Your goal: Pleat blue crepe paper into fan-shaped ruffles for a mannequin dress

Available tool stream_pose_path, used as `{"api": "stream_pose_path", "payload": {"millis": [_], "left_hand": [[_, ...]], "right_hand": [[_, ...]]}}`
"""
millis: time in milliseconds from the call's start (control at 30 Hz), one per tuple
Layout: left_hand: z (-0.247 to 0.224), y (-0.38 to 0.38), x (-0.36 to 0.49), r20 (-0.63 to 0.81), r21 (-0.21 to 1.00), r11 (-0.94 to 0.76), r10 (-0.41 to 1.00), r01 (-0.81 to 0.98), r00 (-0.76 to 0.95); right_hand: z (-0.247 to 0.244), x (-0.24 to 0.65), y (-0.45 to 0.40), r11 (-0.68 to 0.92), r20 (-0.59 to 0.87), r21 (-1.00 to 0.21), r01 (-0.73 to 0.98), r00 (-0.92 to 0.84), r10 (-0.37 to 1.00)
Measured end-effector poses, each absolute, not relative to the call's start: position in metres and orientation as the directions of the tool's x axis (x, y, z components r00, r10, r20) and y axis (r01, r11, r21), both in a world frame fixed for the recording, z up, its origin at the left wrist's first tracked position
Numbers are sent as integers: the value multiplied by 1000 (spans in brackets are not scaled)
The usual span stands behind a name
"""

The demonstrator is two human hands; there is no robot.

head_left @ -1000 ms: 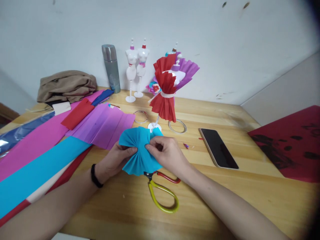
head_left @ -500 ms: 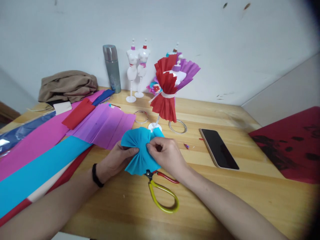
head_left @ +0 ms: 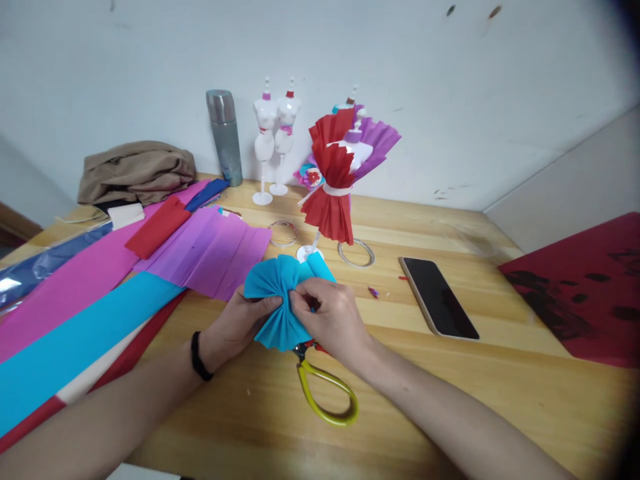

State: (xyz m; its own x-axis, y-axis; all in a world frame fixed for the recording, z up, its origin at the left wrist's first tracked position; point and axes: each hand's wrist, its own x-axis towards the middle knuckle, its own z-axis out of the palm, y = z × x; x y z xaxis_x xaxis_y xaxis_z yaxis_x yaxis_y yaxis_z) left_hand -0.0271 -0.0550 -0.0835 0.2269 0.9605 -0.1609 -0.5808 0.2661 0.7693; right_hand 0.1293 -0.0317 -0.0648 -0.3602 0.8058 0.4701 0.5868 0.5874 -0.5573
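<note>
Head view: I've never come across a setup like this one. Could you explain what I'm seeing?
There is no machine: these are a person's bare hands, seen by a camera worn on the head, looking forward and down. The left hand and right hand hold a pleated blue piece, apparently crepe paper. Below it on the wooden table lie what look like scissors, partly hidden. Beyond stands a miniature mannequin in a pleated red dress. A smartphone lies to the right, and coloured sheets to the left.
</note>
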Motion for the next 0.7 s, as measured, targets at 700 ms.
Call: {"api": "stream_pose_path", "payload": {"millis": [700], "left_hand": [[-81,-56,-26,-181,790,243,970,-562,164]], "right_hand": [[-54,128,-35,452,289,-754,477,-376,880]]}}
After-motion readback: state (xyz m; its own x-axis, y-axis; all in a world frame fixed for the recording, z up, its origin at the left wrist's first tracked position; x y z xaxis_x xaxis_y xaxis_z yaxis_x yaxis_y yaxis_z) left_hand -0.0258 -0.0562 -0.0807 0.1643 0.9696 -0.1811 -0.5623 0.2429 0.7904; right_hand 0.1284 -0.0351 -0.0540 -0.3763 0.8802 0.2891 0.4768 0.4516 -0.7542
